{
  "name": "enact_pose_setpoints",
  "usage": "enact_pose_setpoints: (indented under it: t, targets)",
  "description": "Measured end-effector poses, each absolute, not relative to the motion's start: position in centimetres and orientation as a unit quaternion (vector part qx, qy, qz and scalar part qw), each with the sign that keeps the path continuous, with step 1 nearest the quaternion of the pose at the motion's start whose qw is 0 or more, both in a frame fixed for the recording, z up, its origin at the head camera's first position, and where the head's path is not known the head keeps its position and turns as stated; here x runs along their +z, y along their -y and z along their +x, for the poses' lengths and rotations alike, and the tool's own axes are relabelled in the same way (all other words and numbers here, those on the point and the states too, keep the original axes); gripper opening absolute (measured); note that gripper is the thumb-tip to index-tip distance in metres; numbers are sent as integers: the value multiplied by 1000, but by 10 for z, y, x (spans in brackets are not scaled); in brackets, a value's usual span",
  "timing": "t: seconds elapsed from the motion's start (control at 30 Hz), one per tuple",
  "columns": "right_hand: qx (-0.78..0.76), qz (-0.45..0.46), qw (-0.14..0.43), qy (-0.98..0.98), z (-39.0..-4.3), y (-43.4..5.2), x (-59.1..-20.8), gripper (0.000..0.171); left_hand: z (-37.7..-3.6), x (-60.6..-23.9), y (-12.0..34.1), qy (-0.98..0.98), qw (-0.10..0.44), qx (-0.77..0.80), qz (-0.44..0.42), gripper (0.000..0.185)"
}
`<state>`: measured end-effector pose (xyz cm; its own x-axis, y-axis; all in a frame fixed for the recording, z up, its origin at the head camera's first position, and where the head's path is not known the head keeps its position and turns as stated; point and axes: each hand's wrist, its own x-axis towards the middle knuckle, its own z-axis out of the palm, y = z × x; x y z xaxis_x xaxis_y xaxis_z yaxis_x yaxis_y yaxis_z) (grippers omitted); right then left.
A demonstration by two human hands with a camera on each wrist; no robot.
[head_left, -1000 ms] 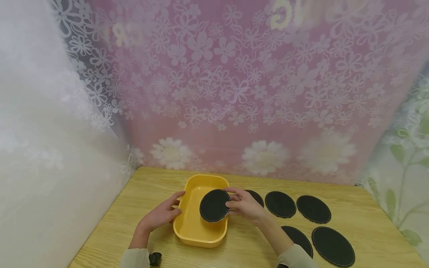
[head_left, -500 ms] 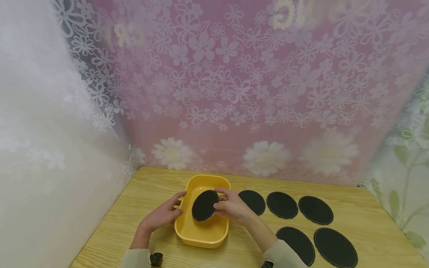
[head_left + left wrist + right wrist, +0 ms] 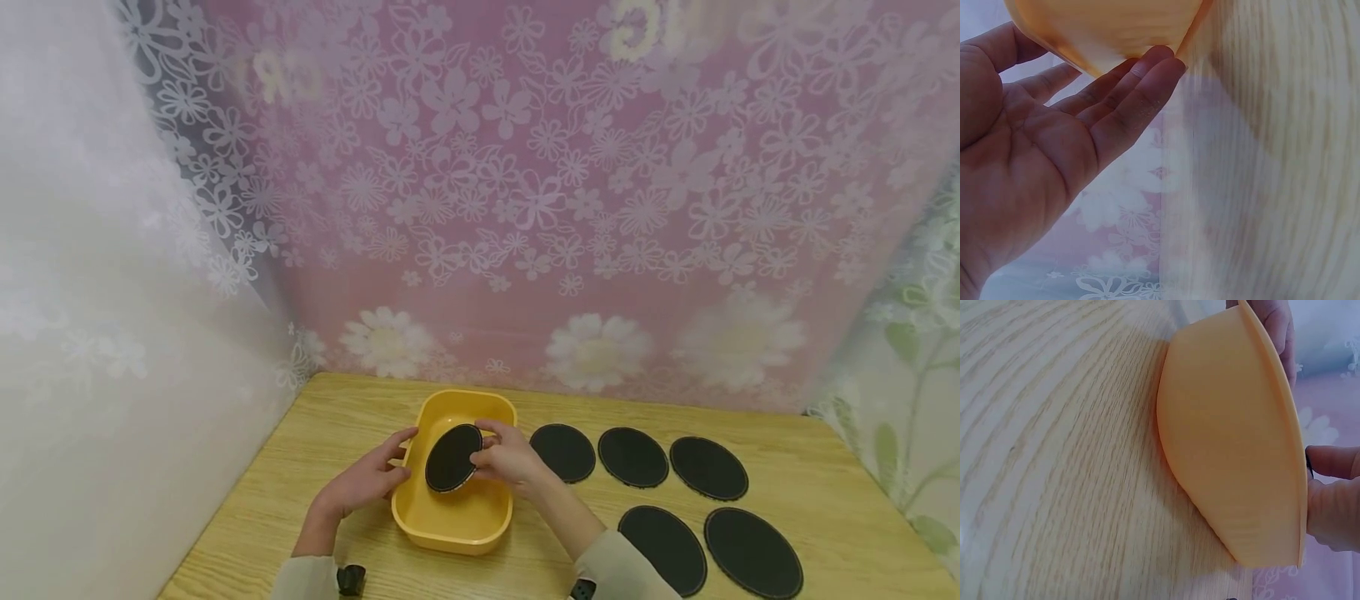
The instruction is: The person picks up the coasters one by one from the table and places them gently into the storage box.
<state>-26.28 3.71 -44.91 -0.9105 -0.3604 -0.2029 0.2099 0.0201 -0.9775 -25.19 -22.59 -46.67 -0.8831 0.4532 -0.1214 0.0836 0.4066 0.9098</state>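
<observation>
A yellow tray (image 3: 420,517) stands on the wooden table (image 3: 337,417), left of centre. My right hand (image 3: 501,457) pinches a black round disc (image 3: 452,458) by its right edge and holds it tilted over the tray's inside. My left hand (image 3: 367,479) rests with straight fingers against the tray's left wall; the left wrist view shows its fingertips (image 3: 1154,69) touching the yellow tray (image 3: 1104,28). In the right wrist view the tray's outer wall (image 3: 1229,456) fills the middle and my fingers (image 3: 1335,500) show at its rim.
Several more black discs lie flat on the table right of the tray: three in a back row (image 3: 633,457) and two nearer me (image 3: 752,552). Flowered curtains close off the back and both sides.
My right hand has carried the disc leftward from the tray's right rim to over its inside and tipped it more upright. The left hand has stayed at the tray's left wall.
</observation>
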Motion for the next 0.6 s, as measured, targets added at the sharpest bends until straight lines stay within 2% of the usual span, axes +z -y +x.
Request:
enact_pose_setpoints:
  t: [0.6]
  targets:
    - [-682, -28, 191, -705, -259, -22, -448, 70, -254, -470, 227, -824, 181, 513, 159, 63]
